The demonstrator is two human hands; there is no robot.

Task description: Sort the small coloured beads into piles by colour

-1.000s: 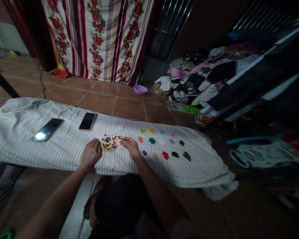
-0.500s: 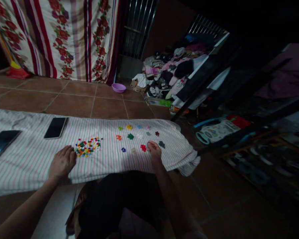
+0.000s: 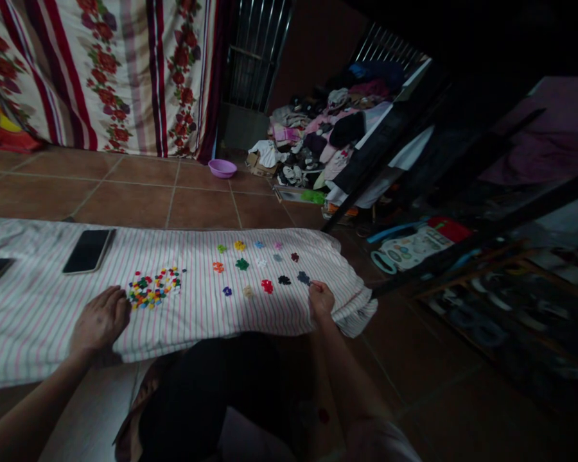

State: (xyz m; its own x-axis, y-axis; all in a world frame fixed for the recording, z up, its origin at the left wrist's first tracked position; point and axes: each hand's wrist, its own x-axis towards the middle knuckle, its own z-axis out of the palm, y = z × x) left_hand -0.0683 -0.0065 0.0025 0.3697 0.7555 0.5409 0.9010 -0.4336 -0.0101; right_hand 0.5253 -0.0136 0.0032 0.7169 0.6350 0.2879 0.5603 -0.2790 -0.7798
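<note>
Colored pieces (image 3: pixel 149 294) lie mixed on the striped surface (image 3: pixel 192 314), apart from the single-color piles (image 3: pixel 266 286), presumably so shades don't mingle. My left hand (image 3: pixel 99 321) rests palm-down beside the mix, unclenched, seemingly free. My right hand (image 3: pixel 322 298) bunches its fingertips just beside the dark grey pile (image 3: pixel 303 278); I cannot tell whether they grip anything.

Head-worn view, facing forward, angled down

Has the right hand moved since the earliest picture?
Yes. Judged against the striped cloth, the right hand has moved rightward, from the right edge of the mixed-colour pile to beside the dark grey cluster.
</note>
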